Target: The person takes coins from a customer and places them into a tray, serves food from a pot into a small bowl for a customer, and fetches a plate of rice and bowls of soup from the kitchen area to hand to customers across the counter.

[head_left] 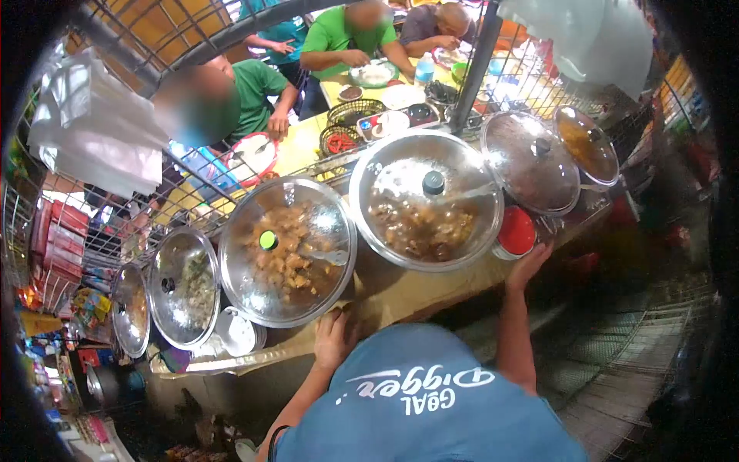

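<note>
My left hand (332,339) rests on the near edge of the counter (412,302), holding nothing, just below a glass-lidded pot with a green knob (268,240) and chunks of food in brown sauce. At the counter's right part, my right hand (530,266) lies on the edge with its fingers stretched out, beside a stack of bowls with a red inside (517,231). Whether its fingertips touch the stack is hard to tell. Between and beyond my hands sits a larger lidded pot (431,227) with a dark stew. White bowls (237,331) stand stacked left of my left hand.
More lidded pots stand left (185,286) and right (531,163). A wire grille (219,158) separates the counter from a yellow table (309,137), where several people sit with plates. Plastic bags (96,127) hang at upper left and upper right.
</note>
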